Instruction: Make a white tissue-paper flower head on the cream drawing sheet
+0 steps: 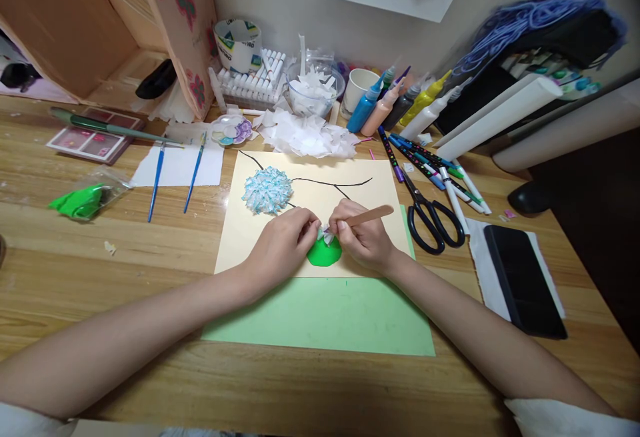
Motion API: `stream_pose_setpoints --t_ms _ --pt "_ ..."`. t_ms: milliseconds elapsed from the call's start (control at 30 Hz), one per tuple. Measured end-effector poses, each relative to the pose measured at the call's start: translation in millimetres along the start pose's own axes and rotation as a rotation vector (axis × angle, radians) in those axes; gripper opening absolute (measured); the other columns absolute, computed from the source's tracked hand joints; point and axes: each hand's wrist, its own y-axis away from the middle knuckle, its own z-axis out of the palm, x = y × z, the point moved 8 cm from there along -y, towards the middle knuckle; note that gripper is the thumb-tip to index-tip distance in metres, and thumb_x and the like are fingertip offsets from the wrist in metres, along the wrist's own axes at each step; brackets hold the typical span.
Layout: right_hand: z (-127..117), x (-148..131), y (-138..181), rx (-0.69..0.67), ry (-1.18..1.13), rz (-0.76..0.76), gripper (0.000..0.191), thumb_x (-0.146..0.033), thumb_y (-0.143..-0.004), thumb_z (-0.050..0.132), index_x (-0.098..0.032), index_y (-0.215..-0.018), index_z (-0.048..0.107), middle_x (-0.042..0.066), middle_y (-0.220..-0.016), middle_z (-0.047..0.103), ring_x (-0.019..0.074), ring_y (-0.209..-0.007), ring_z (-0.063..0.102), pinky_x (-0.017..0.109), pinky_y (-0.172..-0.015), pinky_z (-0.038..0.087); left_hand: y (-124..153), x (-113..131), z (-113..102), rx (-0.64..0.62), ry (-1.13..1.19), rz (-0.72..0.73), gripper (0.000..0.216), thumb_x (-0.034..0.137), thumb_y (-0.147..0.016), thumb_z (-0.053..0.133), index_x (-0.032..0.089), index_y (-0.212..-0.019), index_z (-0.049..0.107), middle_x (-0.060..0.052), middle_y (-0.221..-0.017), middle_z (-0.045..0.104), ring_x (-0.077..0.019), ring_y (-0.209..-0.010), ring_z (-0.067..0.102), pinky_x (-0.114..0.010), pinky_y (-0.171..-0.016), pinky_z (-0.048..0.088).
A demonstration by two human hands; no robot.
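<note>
Both forearms [150, 327] reach forward; right hand [363, 235] clasps a wooden stick [373, 215], left hand [284, 240] touches the green disc [324, 255] on cream paper [239, 227]; whether it pinches, I cannot tell. Disc seems soft, light, best held gently by its rim.

Blk phone [524, 280] on wht paper [483, 273], scissors [424, 202] nr mkrs [420, 165].

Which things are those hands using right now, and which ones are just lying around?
In use, it seems:
wooden stick, held in the right hand
green patch with white bits, near the left hand
cream sheet underneath

Just lying about, probably:
black scissors
black phone
two blue paintbrushes
</note>
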Motion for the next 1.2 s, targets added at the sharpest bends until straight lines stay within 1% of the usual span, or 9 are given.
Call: stream_pose_setpoints --t_ms 200,467,767,933,1067,1200 --pt "-7.9 -3.5 1.3 0.09 -0.072 -0.012 0.022 -0.013 -0.088 0.036 -0.021 -0.07 0.046 0.001 -0.061 0.048 0.016 -0.061 0.046 0.03 -0.058 0.037 2.2 2.4 -0.2 -0.008 -0.02 -0.005 0.017 0.023 -0.09 0.042 0.016 -0.086 0.057 -0.002 -0.075 0.059 -0.0143 -0.068 0.053 -0.026 -0.06 0.037" --pt "0.0 -1.9 -0.1 0.01 -0.026 -0.02 0.02 -0.013 -0.087 0.037 -0.021 -0.074 0.048 0.002 -0.065 0.051 0.0163 -0.064 0.048 0.03 -0.059 0.039 2.5 3.0 0.7 -0.018 -0.032 -0.01 0.016 0.022 -0.09 0.042 0.015 -0.085 0.056 -0.002 -0.077 0.058 -0.0143 -0.069 0.052 -0.027 -0.061 0.037" --pt "-2.8 -0.8 -0.2 0.037 -0.054 0.003 0.021 -0.012 -0.086 0.038 -0.02 -0.069 0.046 0.0 -0.061 0.05 0.0147 -0.06 0.047 0.028 -0.056 0.037 3.4 2.5 1.2 -0.014 -0.031 -0.009 0.015 0.022 -0.089 0.043 0.015 -0.086 0.056 -0.002 -0.076 0.057 -0.0139 -0.068 0.052 -0.026 -0.061 0.036" --pt "-2.8 1.8 0.1 0.041 -0.054 0.027 0.021 -0.013 -0.087 0.038 -0.02 -0.069 0.047 0.0 -0.062 0.05 0.0145 -0.06 0.047 0.029 -0.057 0.037 3.1 2.3 0.5 -0.014 -0.019 -0.011 0.015 0.021 -0.089 0.043 0.016 -0.084 0.055 -0.002 -0.074 0.056 -0.0137 -0.067 0.051 -0.026 -0.06 0.036" --pt "-2.0 5.6 0.6 0.029 -0.068 0.076 0.022 -0.014 -0.087 0.038 -0.02 -0.069 0.048 0.0 -0.062 0.05 0.0141 -0.061 0.047 0.029 -0.059 0.037 2.9 2.3 1.0 -0.022 -0.001 -0.008 0.012 0.021 -0.087 0.045 0.016 -0.082 0.054 -0.001 -0.073 0.055 -0.0133 -0.066 0.051 -0.026 -0.059 0.036" --pt "-8.3 5.7 2.6 0.105 -0.102 0.079 0.023 -0.013 -0.087 0.038 -0.019 -0.068 0.048 0.0 -0.062 0.049 0.0135 -0.06 0.047 0.028 -0.058 0.037 3.3 1.9 1.3 -0.02 0.004 -0.012 0.01 0.021 -0.086 0.046 0.016 -0.081 0.054 -0.001 -0.073 0.055 -0.0133 -0.066 0.051 -0.026 -0.059 0.036"
